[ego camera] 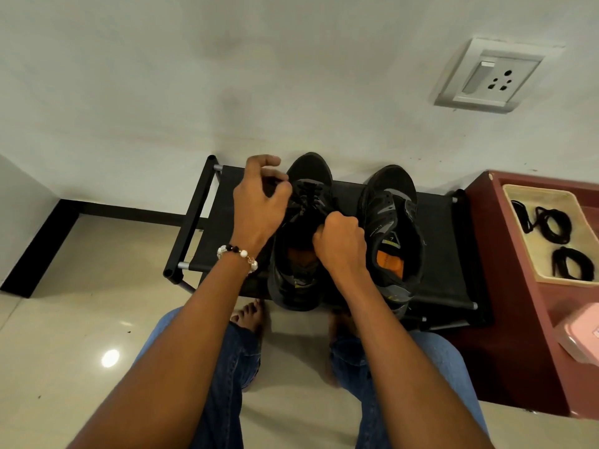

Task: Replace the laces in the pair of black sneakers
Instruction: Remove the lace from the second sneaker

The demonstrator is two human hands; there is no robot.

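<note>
Black lace (308, 197) sits pinched in the left hand (259, 205); the right hand (340, 241) curls tight on the left sneaker (298, 247), beside its mate (392, 228) on the rack (447, 254). A hard tug could tip it off the near edge; the wall (291, 92) crowds the toes.

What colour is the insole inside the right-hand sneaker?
Orange, seen through the opening of the right-hand sneaker in the head view.

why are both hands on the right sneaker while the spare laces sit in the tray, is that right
Not quite: the head view shows both hands, left and right, on the left sneaker, not the right sneaker. The spare laces do sit in the tray.
</note>
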